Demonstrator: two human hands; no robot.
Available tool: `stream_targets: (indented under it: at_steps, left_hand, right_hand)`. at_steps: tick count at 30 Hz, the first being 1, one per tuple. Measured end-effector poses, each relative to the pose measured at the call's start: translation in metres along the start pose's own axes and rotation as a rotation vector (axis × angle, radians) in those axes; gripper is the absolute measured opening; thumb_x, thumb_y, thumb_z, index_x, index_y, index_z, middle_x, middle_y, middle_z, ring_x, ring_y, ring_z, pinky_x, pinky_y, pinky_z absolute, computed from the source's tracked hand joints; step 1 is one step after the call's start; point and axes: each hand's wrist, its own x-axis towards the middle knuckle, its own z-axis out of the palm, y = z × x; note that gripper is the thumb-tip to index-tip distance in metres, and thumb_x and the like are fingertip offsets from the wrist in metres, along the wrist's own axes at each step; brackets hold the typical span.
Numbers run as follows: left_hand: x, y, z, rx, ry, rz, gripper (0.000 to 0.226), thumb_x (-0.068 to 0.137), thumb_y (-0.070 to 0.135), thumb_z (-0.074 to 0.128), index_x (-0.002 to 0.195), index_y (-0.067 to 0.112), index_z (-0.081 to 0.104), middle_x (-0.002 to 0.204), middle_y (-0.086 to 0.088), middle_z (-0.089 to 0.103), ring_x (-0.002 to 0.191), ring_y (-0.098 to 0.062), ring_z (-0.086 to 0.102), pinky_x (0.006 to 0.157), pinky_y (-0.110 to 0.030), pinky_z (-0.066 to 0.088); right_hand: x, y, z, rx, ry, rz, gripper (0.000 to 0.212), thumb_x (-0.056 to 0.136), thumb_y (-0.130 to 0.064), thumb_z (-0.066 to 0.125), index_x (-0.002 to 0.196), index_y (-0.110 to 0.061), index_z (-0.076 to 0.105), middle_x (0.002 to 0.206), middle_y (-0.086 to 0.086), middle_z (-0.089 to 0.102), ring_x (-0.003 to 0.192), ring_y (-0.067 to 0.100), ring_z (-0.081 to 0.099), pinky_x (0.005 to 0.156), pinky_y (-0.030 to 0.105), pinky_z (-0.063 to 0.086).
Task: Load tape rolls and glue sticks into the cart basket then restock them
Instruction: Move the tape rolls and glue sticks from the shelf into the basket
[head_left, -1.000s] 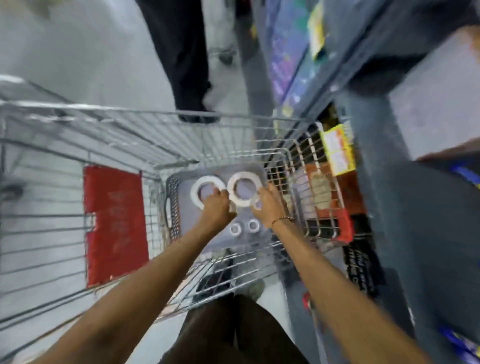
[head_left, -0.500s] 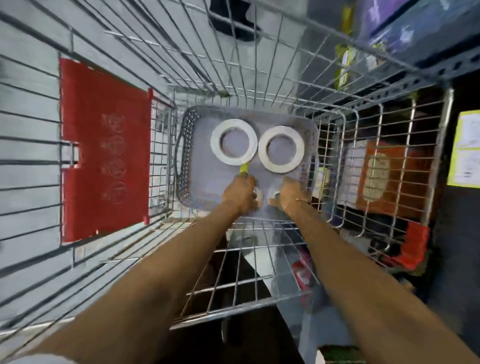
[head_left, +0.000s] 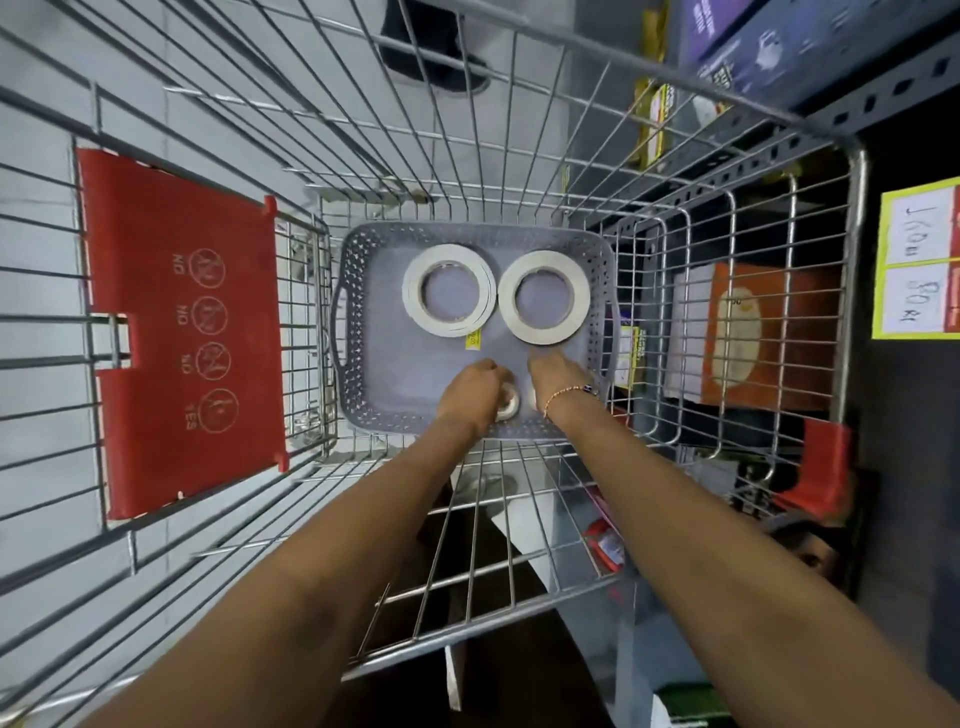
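A grey perforated plastic basket (head_left: 358, 291) sits on the floor of the wire cart (head_left: 519, 156). Two large white tape rolls lie flat in it side by side, the left roll (head_left: 449, 296) and the right roll (head_left: 544, 297). At the basket's near end my left hand (head_left: 474, 387) curls its fingers around a small white tape roll (head_left: 509, 408). My right hand (head_left: 558, 382), a bracelet on its wrist, covers a second small roll (head_left: 532, 397), of which only a white sliver shows. No glue sticks are visible.
The red child-seat flap (head_left: 182, 332) hangs on the cart's left side. Store shelving with boxed goods (head_left: 748, 332) and a yellow price tag (head_left: 917, 265) stands close on the right. Another person's dark shoe (head_left: 431, 57) is beyond the cart's far end.
Both hands have left the large rolls and drawn back to the two small rolls at the basket's near end. The view has tipped down and come closer.
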Motion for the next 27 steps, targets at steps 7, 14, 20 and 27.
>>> stream_targets:
  at_steps: [7, 14, 20, 27]
  left_hand:
    - [0.0, 0.003, -0.001, 0.176, -0.025, 0.039, 0.03, 0.086, 0.009, 0.057, 0.116, 0.009, 0.055, 0.116, -0.015, 0.054, 0.107, -0.037, 0.056, 0.085, -0.044, 0.05]
    - [-0.025, 0.042, -0.05, 0.051, 0.095, 0.108, 0.022, 0.095, 0.023, 0.051, 0.101, 0.003, 0.06, 0.108, -0.019, 0.062, 0.1, -0.035, 0.059, 0.081, -0.04, 0.046]
    - [-0.117, 0.2, -0.104, -0.337, 0.428, 0.618, 0.025, 0.1, 0.022, 0.041, 0.083, 0.011, 0.056, 0.073, 0.004, 0.05, 0.067, -0.013, 0.045, 0.06, -0.023, 0.028]
    - [-0.184, 0.331, -0.062, -0.201, 0.065, 0.884, 0.02, 0.093, 0.013, 0.052, 0.109, 0.007, 0.063, 0.105, -0.011, 0.07, 0.093, -0.023, 0.065, 0.082, -0.023, 0.047]
  right_hand:
    - [-0.012, 0.005, -0.01, -0.051, -0.084, -0.003, 0.043, 0.086, -0.007, 0.062, 0.128, -0.003, 0.052, 0.136, 0.018, 0.053, 0.127, 0.032, 0.051, 0.102, 0.038, 0.044]
    - [-0.063, 0.019, -0.06, 0.22, 0.175, 0.094, 0.032, 0.09, -0.001, 0.053, 0.121, -0.002, 0.053, 0.127, 0.025, 0.056, 0.115, 0.036, 0.057, 0.091, 0.038, 0.049]
    - [-0.197, 0.062, -0.089, 0.527, 0.862, 0.275, 0.024, 0.086, 0.0, 0.05, 0.1, -0.009, 0.067, 0.095, 0.018, 0.072, 0.089, 0.035, 0.066, 0.071, 0.037, 0.052]
    - [-0.358, 0.171, -0.036, 0.824, 1.208, 0.627, 0.017, 0.085, -0.001, 0.056, 0.091, -0.008, 0.07, 0.093, 0.017, 0.075, 0.09, 0.035, 0.069, 0.08, 0.041, 0.053]
